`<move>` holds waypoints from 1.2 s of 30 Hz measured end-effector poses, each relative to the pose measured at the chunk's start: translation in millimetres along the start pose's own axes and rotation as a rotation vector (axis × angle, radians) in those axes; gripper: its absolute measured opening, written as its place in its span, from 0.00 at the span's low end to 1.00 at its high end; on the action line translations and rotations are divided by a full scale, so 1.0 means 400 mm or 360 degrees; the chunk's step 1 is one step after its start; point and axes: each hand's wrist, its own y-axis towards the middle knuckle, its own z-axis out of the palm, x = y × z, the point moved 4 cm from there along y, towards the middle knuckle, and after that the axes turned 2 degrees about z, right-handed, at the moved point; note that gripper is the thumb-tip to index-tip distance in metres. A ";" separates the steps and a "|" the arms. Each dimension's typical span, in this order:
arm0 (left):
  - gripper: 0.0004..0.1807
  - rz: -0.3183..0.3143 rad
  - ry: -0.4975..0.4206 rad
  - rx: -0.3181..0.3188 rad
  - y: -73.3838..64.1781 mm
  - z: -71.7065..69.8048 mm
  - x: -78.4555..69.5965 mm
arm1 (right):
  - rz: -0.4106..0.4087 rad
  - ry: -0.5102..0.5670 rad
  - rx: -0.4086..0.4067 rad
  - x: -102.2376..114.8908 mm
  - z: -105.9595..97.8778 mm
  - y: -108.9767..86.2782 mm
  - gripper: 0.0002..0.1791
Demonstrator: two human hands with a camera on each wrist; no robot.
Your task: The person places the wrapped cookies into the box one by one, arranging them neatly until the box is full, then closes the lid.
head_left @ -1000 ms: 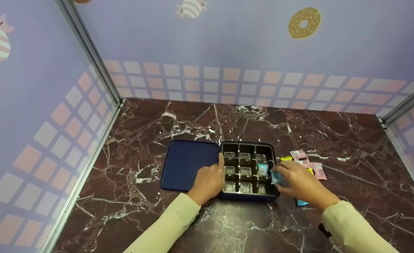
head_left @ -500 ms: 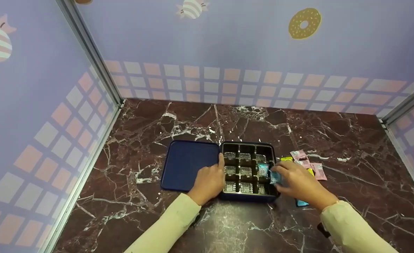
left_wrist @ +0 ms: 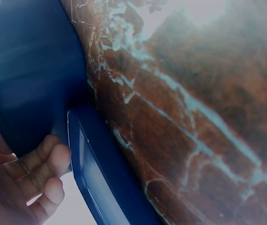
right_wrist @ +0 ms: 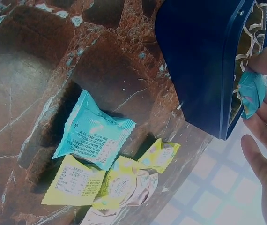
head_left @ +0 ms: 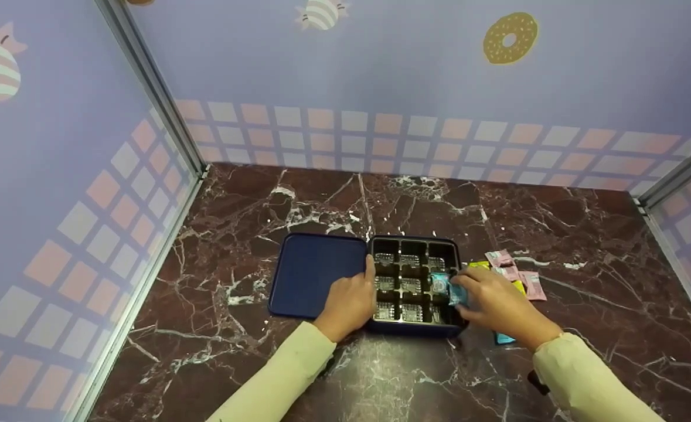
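Observation:
A dark blue box [head_left: 415,331] holds a black divided tray [head_left: 400,298] with several compartments. One blue snack packet [head_left: 439,283] lies in the right column's middle compartment. My right hand [head_left: 493,298] pinches another blue snack packet [right_wrist: 252,93] between thumb and fingers at the box's right rim. Beside the box's left wall is my left hand [head_left: 348,302], its index finger extended along the edge. In the left wrist view, the other fingers [left_wrist: 40,161] are loosely bent by the blue wall and hold nothing. The blue lid [head_left: 316,272] lies flat left of the box, partly under the left hand.
Right of the box lie pink packets [head_left: 533,285], yellow packets [right_wrist: 75,182] and a blue packet [right_wrist: 93,131], partly hidden by the right hand in the head view. Patterned walls [head_left: 380,70] enclose the marbled table [head_left: 251,357] behind and at both sides.
My right hand has shifted slightly left with the pinched blue snack packet, closer to the packet in the tray. The left hand, box and lid stay in place.

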 end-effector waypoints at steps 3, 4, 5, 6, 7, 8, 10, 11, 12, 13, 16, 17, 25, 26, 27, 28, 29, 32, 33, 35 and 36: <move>0.34 -0.0002 0.0002 -0.0013 0.000 0.000 0.001 | 0.0009 -0.0005 0.0012 0.000 0.002 0.002 0.24; 0.34 -0.0004 0.0002 -0.0013 0.000 0.000 0.001 | 0.0014 -0.0005 0.0017 0.001 0.003 0.003 0.24; 0.33 -0.0005 0.0001 -0.0015 0.000 0.000 0.001 | 0.0019 -0.0007 0.0022 0.001 0.003 0.004 0.24; 0.33 -0.0006 -0.0004 -0.0016 -0.001 0.000 0.001 | 0.0023 -0.0005 0.0026 0.001 0.004 0.004 0.24; 0.33 -0.0007 -0.0007 -0.0014 -0.001 0.001 0.001 | 0.0026 -0.0002 0.0030 0.002 0.004 0.005 0.24; 0.33 -0.0007 -0.0011 -0.0010 -0.001 0.001 0.002 | 0.0028 0.0000 0.0033 0.002 0.003 0.005 0.24; 0.33 -0.0005 -0.0012 -0.0009 -0.001 0.002 0.002 | 0.0032 0.0002 0.0032 0.003 0.003 0.006 0.24; 0.34 -0.0004 -0.0016 -0.0009 -0.001 0.002 0.002 | 0.0031 0.0000 0.0029 0.003 0.002 0.006 0.24; 0.34 -0.0004 -0.0015 -0.0004 -0.001 0.002 0.002 | 0.0028 -0.0004 0.0023 0.003 0.002 0.007 0.24; 0.34 -0.0004 -0.0015 -0.0001 -0.001 0.001 0.002 | 0.0023 -0.0007 0.0018 0.003 0.001 0.007 0.24; 0.34 -0.0007 -0.0010 0.0007 0.000 -0.001 0.002 | 0.0001 -0.0015 -0.0002 0.004 0.000 0.008 0.24; 0.34 -0.0009 -0.0010 0.0014 0.000 -0.001 0.003 | -0.0007 -0.0016 -0.0008 0.005 0.000 0.008 0.24; 0.35 -0.0021 -0.0037 0.0021 0.001 -0.001 0.003 | -0.0024 -0.0018 -0.0027 0.008 0.002 0.013 0.25; 0.35 -0.0022 -0.0036 0.0020 0.001 0.000 0.004 | -0.0024 -0.0014 -0.0027 0.008 0.002 0.014 0.25; 0.35 -0.0024 -0.0037 0.0020 0.000 0.000 0.004 | -0.0026 -0.0007 -0.0029 0.008 0.003 0.015 0.25; 0.35 -0.0027 -0.0038 0.0021 0.000 0.000 0.004 | -0.0026 -0.0001 -0.0028 0.008 0.003 0.016 0.25; 0.35 -0.0029 -0.0040 0.0019 0.000 0.000 0.004 | -0.0027 0.0004 -0.0028 0.009 0.004 0.017 0.25; 0.35 -0.0030 -0.0040 0.0020 0.000 -0.001 0.003 | -0.0030 0.0009 -0.0025 0.011 0.005 0.020 0.25; 0.35 -0.0030 -0.0042 0.0019 0.000 -0.001 0.003 | -0.0032 0.0006 -0.0024 0.011 0.005 0.020 0.24; 0.35 -0.0031 -0.0046 0.0020 0.000 -0.001 0.002 | -0.0036 0.0000 -0.0022 0.012 0.006 0.021 0.24; 0.35 -0.0033 -0.0049 0.0024 0.000 0.000 0.002 | -0.0039 -0.0002 -0.0022 0.013 0.005 0.021 0.24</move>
